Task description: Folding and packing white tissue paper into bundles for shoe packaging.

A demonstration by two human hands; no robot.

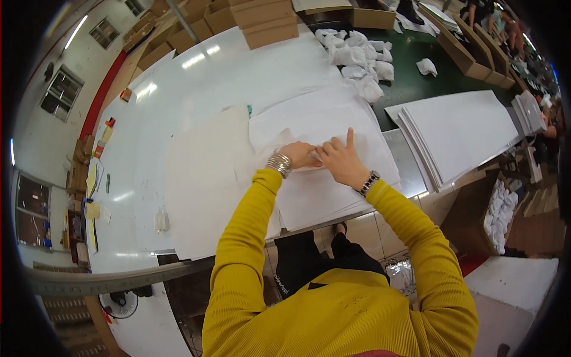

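Thin white paper (282, 139), lightly crumpled between left hand (301, 154) and right hand (344, 160), atop flat white sheets (333, 113) on the counter (205, 77); equally near each hand, long axis unclear. Fingers of both drawn narrow over it, right index finger raised, exact grip impossible to tell. Low at right, open brown box (470, 220) holding crumpled white wads (500, 217).

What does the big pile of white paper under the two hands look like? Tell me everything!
The pile of white paper is made of large, flat, smooth-looking sheets, stacked unevenly, so edges peek out at the lower right. It lies along the near side of the shiny table, right of some creamier sheets. The left hand and right hand meet over it, by a thin, crinkled sheet. I can't tell whether they press on the pile.
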